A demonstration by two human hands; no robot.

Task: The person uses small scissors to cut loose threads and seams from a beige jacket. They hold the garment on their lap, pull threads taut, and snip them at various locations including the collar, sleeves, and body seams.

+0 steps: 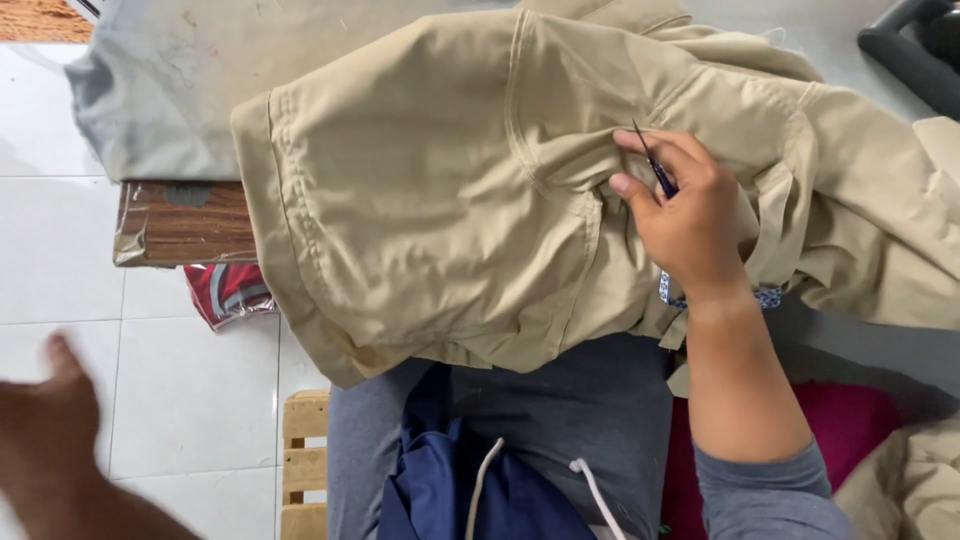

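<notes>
Pinching a thin dark tool (655, 165), right hand (690, 215) rests on the khaki garment (420, 200) draped over my lap for support; left hand (45, 430) spread, blurred, empty.

Right hand (685, 215): centre-right of frame, fingers pinched together, forearm extended upward. Left hand (45, 420): lower left, blurred, raised, empty.

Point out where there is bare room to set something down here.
Free: white floor tiles between the wooden bench edge, red cloth and pallet. Crowded: the beige garment covers the lap under the right hand.
</notes>
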